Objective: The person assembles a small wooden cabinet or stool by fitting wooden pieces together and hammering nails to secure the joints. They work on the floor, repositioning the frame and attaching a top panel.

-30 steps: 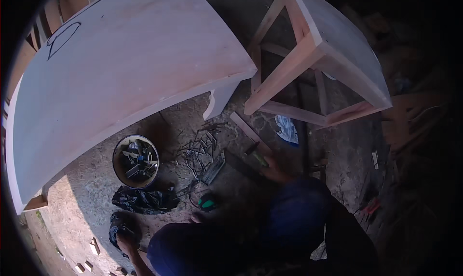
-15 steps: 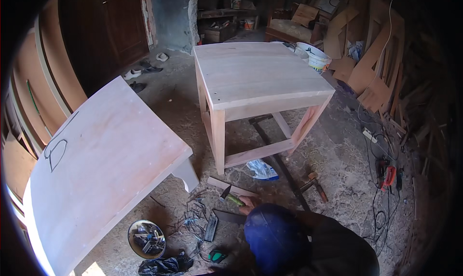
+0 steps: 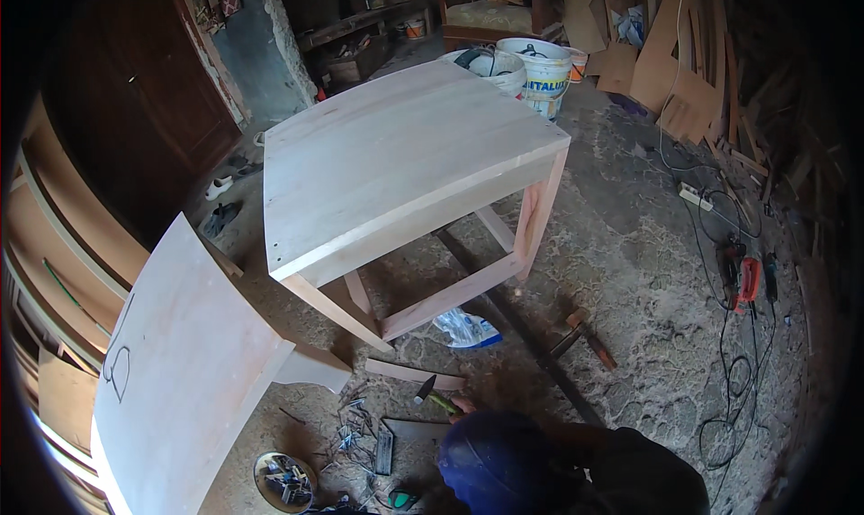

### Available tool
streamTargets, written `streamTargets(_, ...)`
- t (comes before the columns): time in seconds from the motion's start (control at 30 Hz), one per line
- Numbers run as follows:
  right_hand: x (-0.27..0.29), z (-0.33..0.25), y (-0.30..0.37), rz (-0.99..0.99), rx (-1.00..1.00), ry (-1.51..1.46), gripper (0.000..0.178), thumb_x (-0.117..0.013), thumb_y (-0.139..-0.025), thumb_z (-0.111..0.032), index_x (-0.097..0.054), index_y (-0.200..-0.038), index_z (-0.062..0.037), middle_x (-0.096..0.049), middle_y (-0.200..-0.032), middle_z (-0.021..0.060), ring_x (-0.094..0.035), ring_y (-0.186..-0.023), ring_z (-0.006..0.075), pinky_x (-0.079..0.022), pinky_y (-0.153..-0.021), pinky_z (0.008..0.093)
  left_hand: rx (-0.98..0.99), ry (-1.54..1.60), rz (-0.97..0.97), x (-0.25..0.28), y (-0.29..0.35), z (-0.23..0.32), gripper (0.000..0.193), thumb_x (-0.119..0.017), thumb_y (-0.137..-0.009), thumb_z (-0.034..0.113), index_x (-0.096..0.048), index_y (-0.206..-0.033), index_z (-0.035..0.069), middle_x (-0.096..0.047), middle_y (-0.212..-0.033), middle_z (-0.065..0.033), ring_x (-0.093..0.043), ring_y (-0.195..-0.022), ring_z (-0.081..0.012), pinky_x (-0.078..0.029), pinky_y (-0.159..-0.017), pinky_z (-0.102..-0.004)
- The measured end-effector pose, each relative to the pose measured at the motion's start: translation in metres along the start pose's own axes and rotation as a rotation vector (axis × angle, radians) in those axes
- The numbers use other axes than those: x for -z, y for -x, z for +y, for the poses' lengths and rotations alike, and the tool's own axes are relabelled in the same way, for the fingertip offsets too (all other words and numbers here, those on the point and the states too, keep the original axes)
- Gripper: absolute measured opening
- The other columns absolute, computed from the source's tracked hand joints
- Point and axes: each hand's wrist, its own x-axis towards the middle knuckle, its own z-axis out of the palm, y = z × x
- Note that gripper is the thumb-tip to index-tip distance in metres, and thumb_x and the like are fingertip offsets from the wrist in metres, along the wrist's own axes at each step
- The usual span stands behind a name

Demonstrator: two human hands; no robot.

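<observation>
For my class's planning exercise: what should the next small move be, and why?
Perhaps take one of the loose nails: the right hand holds the hammer, and they lie scattered nearby on the floor.

Deep-blue cloth [image 3: 499, 461] rounded over the knee; plain dark right sleeve [image 3: 643, 468]

Here the right hand [image 3: 463, 407] is mostly tucked behind the blue knee [image 3: 497, 461], which also covers the right end of the grey blade [image 3: 416, 430], and the left hand is out of sight! Down at the near edge, the black bag [image 3: 345, 507] is sliced off, the pale tabletop [image 3: 184, 362] on the left loses its near end, and the nails [image 3: 353, 425] lie too tangled to count; at far right, wood scraps [image 3: 799, 169] melt into shadow.
</observation>
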Motion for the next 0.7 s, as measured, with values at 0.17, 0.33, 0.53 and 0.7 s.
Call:
streamTargets(0.17, 0.038, 0.000, 0.023, 0.015, -0.111, -0.049, 0.027, -0.068, -0.084, -0.022, -0.061, -0.106, -0.0071, -0.060, -0.086, 0.0140, -0.060, -0.079, 0.0226, -0.046, -0.073, 0.0379, -0.622, 0.739, -0.023, -0.001, -0.040, 0.252, 0.018, -0.063, -0.083, -0.005, -0.051, -0.085, 0.008, -0.056, -0.072, -0.0013, -0.051, -0.062, -0.0084, -0.043, -0.058, -0.0231)
streamTargets(0.33, 0.097, -0.034, 0.043, 0.104, -0.175, 0.241, 0.027, -0.067, -0.084, -0.025, -0.059, -0.097, -0.0036, -0.062, -0.085, 0.0143, -0.062, -0.079, 0.0218, -0.046, -0.068, 0.0415, -1.026, 0.945, -0.433, -0.002, -0.003, 0.483, 0.029, -0.070, -0.088, -0.007, -0.065, -0.115, 0.002, -0.067, -0.084, -0.0024, -0.058, -0.077, -0.0066, -0.048, -0.072, -0.0213)
streamTargets(0.53, 0.162, -0.083, 0.061, 0.361, -0.152, 0.209, 0.017, -0.068, -0.085, -0.018, -0.057, -0.090, -0.0055, -0.058, -0.073, 0.0029, -0.056, -0.064, 0.0147, -0.044, -0.057, 0.0342, -1.319, 0.954, -0.778, -0.029, 0.040, 0.667, 0.005, -0.061, -0.098, 0.003, -0.064, -0.100, 0.000, -0.069, -0.091, -0.0030, -0.067, -0.087, -0.0108, -0.053, -0.087, -0.0286)
streamTargets(0.7, 0.209, -0.153, 0.052, 0.452, -0.077, 0.141, 0.012, -0.066, -0.088, -0.014, -0.056, -0.090, -0.0072, -0.056, -0.071, 0.0004, -0.053, -0.056, 0.0092, -0.043, -0.051, 0.0285, -1.393, 0.759, -0.819, -0.068, 0.036, 0.738, 0.006, -0.061, -0.096, 0.001, -0.066, -0.100, 0.001, -0.070, -0.091, -0.0033, -0.066, -0.087, -0.0107, -0.053, -0.087, -0.0274)
